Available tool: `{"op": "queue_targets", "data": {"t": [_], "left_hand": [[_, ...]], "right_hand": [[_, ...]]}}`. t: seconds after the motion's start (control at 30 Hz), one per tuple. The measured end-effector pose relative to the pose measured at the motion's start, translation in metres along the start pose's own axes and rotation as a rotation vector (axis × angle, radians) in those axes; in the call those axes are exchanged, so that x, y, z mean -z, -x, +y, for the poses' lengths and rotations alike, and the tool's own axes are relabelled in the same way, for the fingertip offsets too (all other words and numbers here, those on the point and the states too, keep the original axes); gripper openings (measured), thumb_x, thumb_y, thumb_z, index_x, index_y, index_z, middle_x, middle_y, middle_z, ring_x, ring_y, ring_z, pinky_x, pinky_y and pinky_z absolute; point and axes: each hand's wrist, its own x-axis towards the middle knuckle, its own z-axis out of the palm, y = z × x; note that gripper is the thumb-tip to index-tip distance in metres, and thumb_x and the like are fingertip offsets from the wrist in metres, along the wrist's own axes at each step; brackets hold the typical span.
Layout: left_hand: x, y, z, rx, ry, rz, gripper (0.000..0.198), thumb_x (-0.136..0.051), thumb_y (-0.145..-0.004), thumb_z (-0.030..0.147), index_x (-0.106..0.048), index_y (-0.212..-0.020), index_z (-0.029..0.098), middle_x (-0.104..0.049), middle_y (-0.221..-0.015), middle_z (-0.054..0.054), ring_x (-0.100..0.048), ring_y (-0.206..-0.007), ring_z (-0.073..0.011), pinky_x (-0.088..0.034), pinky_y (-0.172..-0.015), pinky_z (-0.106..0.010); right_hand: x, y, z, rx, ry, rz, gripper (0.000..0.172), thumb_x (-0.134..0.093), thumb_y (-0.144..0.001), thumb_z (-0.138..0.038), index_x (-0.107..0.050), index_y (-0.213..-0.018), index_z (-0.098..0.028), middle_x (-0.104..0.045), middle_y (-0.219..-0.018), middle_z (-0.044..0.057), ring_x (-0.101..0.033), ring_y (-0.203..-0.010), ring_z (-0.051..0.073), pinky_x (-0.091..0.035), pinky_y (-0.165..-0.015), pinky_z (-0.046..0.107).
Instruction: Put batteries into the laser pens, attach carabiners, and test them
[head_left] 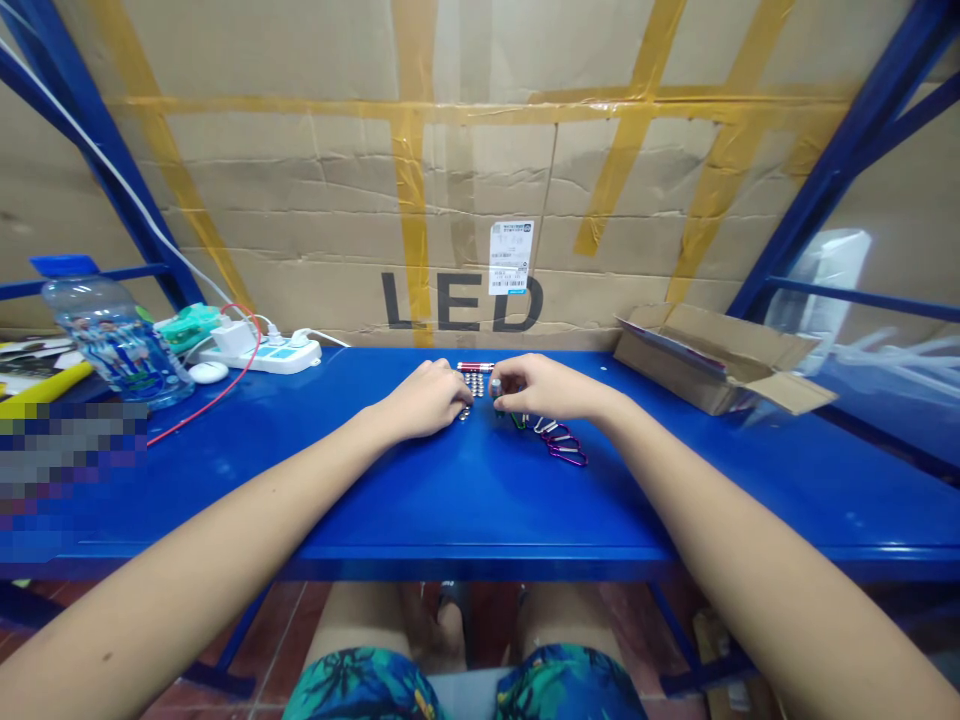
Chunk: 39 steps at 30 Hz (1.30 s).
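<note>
My left hand (427,398) rests on the blue table (450,500), fingers curled, its fingertips touching a sheet of small round button cells (473,383). My right hand (544,386) is closed in a pinch on a small grey cylindrical object (496,390) just right of that sheet. A thin red and silver item (475,366) lies beyond the cells. Several coloured carabiner clips (562,442), green, white and purple, lie under and right of my right hand.
An open cardboard box (712,355) sits at the right. At the left stand a water bottle (112,340), a white power strip (262,352) with a red wire (217,395), and a white mouse (208,372). A taped cardboard wall marked LED (461,300) closes the back.
</note>
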Motion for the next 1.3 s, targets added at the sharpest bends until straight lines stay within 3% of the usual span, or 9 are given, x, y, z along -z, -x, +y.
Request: {"op": "queue_targets", "data": {"t": [0.1, 0.3, 0.37, 0.5, 0.57, 0.97, 1.1, 1.3], "left_hand": [[0.003, -0.001, 0.003, 0.037, -0.026, -0.061, 0.025, -0.053, -0.088, 0.018, -0.076, -0.098, 0.023, -0.074, -0.098, -0.008, -0.057, -0.101, -0.0284, -0.041, -0.086, -0.040], [0.006, 0.000, 0.003, 0.094, 0.055, -0.044, 0.012, -0.058, -0.084, 0.020, -0.070, -0.082, 0.019, -0.070, -0.086, -0.007, -0.057, -0.096, -0.0270, -0.039, -0.084, -0.038], [0.007, 0.001, 0.003, 0.088, 0.047, 0.024, 0.010, -0.059, -0.084, 0.022, -0.068, -0.082, 0.019, -0.070, -0.087, -0.007, -0.057, -0.095, -0.0262, -0.038, -0.084, -0.038], [0.011, 0.003, 0.006, 0.052, 0.107, 0.328, 0.011, -0.056, -0.088, 0.025, -0.066, -0.087, 0.018, -0.072, -0.091, -0.004, -0.061, -0.093, -0.0219, -0.037, -0.084, -0.037], [0.012, 0.004, 0.009, -0.007, 0.156, 0.391, 0.012, -0.055, -0.091, 0.024, -0.066, -0.090, 0.019, -0.072, -0.091, -0.003, -0.063, -0.092, -0.0195, -0.038, -0.084, -0.035], [0.012, 0.009, 0.017, -0.182, 0.163, 0.281, 0.016, -0.054, -0.090, 0.018, -0.070, -0.091, 0.019, -0.072, -0.096, -0.004, -0.065, -0.091, -0.0197, -0.043, -0.082, -0.033], [0.015, 0.010, 0.013, -0.125, 0.116, 0.260, 0.018, -0.052, -0.088, 0.018, -0.069, -0.092, 0.019, -0.071, -0.092, -0.005, -0.062, -0.088, -0.0201, -0.042, -0.081, -0.034], [0.008, 0.012, 0.001, -0.080, -0.028, 0.082, 0.023, -0.054, -0.088, 0.028, -0.075, -0.096, 0.023, -0.071, -0.092, -0.007, -0.057, -0.095, -0.0261, -0.038, -0.085, -0.039]], "right_hand": [[-0.003, -0.001, -0.002, -0.008, 0.039, 0.002, 0.006, -0.061, -0.073, -0.021, -0.056, -0.074, -0.018, -0.055, -0.067, -0.002, -0.048, -0.063, 0.013, -0.034, -0.058, 0.026], [-0.010, 0.000, -0.009, -0.023, -0.073, -0.049, 0.003, -0.060, -0.074, -0.019, -0.058, -0.075, -0.019, -0.060, -0.067, -0.002, -0.055, -0.059, 0.013, -0.040, -0.057, 0.026], [-0.011, 0.000, -0.008, -0.032, -0.126, -0.060, 0.003, -0.059, -0.073, -0.017, -0.060, -0.076, -0.018, -0.063, -0.069, -0.001, -0.059, -0.060, 0.014, -0.043, -0.059, 0.026], [-0.012, -0.002, -0.005, -0.046, -0.190, -0.050, 0.009, -0.058, -0.072, -0.016, -0.062, -0.079, -0.018, -0.066, -0.073, 0.001, -0.064, -0.064, 0.016, -0.048, -0.064, 0.028], [-0.012, -0.002, -0.004, -0.047, -0.198, -0.044, 0.008, -0.057, -0.071, -0.015, -0.062, -0.077, -0.017, -0.066, -0.072, 0.001, -0.064, -0.065, 0.016, -0.048, -0.063, 0.028], [-0.011, -0.004, 0.005, -0.015, -0.114, -0.030, 0.009, -0.058, -0.069, -0.017, -0.065, -0.075, -0.017, -0.062, -0.068, -0.002, -0.054, -0.066, 0.014, -0.040, -0.063, 0.026], [-0.011, -0.005, 0.006, 0.002, -0.051, -0.001, 0.012, -0.061, -0.070, -0.018, -0.067, -0.080, -0.017, -0.063, -0.074, -0.002, -0.054, -0.070, 0.014, -0.040, -0.065, 0.026], [-0.011, -0.004, 0.003, -0.012, -0.049, -0.011, 0.018, -0.062, -0.071, -0.017, -0.071, -0.087, -0.017, -0.069, -0.082, 0.001, -0.059, -0.077, 0.016, -0.044, -0.071, 0.027]]}}
